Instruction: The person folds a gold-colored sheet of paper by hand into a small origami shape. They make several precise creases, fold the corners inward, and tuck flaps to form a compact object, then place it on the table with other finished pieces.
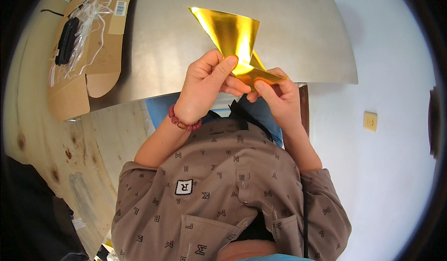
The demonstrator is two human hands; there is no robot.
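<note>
A shiny sheet of gold foil paper (237, 30) is held up between both hands, above the near edge of the metal table. Its upper part flares out wide and flat, while the lower part is folded and narrows toward the fingers. My left hand (209, 77) pinches it at the narrow middle, thumb on top and a bead bracelet (184, 122) round the wrist. My right hand (278, 95) grips the folded lower right end, with its thumb on the near face. The fingers behind the paper are partly hidden.
The grey metal table (163, 37) spreads out beyond my hands. An open cardboard box (104, 51) at the left holds a black case (68, 41) and clear plastic strips (95, 23). A white wall (386, 168) with an outlet (370, 121) stands at the right.
</note>
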